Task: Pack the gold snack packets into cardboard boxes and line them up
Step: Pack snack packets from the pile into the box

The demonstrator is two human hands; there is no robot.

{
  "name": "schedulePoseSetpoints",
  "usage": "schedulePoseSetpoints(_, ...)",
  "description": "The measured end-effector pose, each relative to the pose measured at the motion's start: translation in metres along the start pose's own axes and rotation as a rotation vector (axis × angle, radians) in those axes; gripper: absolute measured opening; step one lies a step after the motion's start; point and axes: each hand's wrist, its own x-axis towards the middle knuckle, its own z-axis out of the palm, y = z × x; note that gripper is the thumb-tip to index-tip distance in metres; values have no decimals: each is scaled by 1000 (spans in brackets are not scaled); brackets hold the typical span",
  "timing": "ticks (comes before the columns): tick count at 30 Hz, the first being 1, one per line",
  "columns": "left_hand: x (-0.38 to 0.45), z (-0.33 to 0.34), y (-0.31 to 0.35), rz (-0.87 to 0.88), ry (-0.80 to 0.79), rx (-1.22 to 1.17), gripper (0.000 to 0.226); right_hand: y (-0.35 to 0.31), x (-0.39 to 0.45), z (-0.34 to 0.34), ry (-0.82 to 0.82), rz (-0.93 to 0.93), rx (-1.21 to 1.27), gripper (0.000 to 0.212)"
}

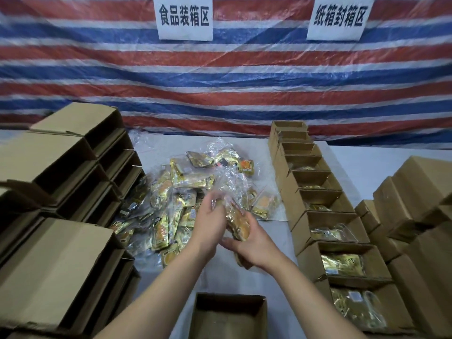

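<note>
Striped tarp (220, 77) bearing two paper signs (185, 17).

Both forearms are reaching forward and meeting; the left hand (212, 221) and right hand (252, 243) are curling their fingers together.

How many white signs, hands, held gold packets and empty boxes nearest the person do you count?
White signs: 2, left sign, right sign
Hands: 2, left hand, right hand
Held gold packet: 1
Nearest empty box: 1
Total: 6
</note>
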Motion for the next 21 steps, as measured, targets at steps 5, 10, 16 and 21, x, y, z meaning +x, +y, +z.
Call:
schedulePoseSetpoints(5,-24,18,1,-4,-15,58,16,-1,-11,-19,-4,-73,-123,101)
schedulePoseSetpoints(10,-43,-9,0,52,-370,137,23,22,-21,-31,7,-68,4,70)
schedulePoseSetpoints(16,-50,-80,-80,-136,-226,486,51,52,-39,-36,-158,88,87,71)
schedulePoseSetpoints(21,-76,-101,-157,-279,-374,637,25,65,-46,-1,-518,78,-285,57)
